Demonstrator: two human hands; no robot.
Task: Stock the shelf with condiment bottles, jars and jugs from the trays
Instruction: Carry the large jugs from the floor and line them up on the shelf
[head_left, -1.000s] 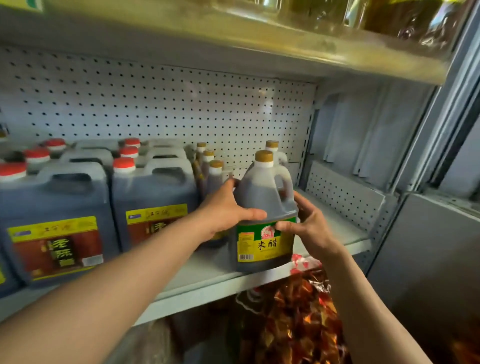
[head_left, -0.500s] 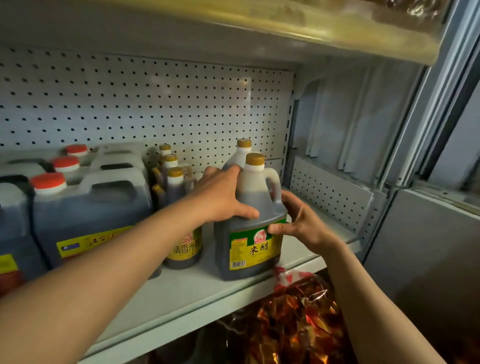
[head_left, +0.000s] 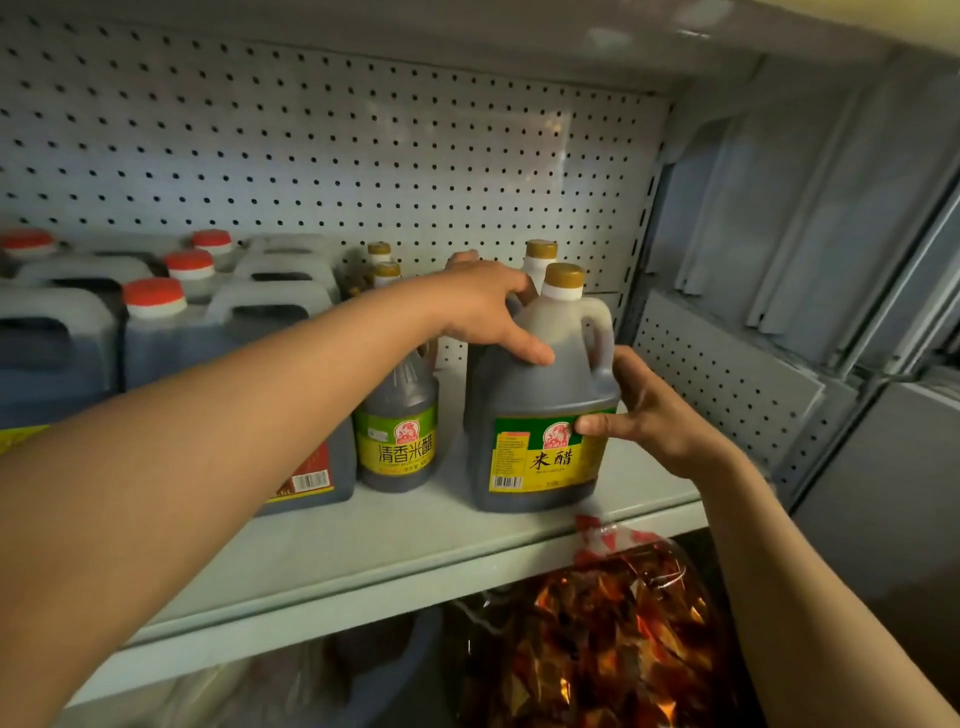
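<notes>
The vinegar jug (head_left: 540, 415), dark and gold-capped with a green and yellow label, stands upright on the shelf (head_left: 395, 551) near its front edge, toward the right end. The left hand (head_left: 483, 312) lies over the jug's shoulder, thumb pressed on the front and fingers reaching round behind the neck. The right hand (head_left: 644, 410) cups the jug's right side, its fingers curled round the wall and a fingertip on the label. Both hands hold the jug; neither is free.

Directly behind it stands a second gold-capped jug (head_left: 540, 254), mostly hidden. Just to the left, apart from the held jug, is a smaller vinegar bottle (head_left: 400, 436) with a yellow-green label, and behind that more gold-capped bottles (head_left: 382, 260) in a row. Further left the large square jugs with red caps (head_left: 171, 322) fill the shelf front to back. The pegboard back panel (head_left: 332, 156) shows above them all.

As to progress: this jug looks placed and is probably only being squared up, label forward. The left and middle of the shelf seem well stocked, while bare shelf remains to the right of the jug, so there is likely room for more. The trays are not in view, so what is left to bring cannot be told. Below the shelf lies a shiny red and gold packet (head_left: 613, 639).
</notes>
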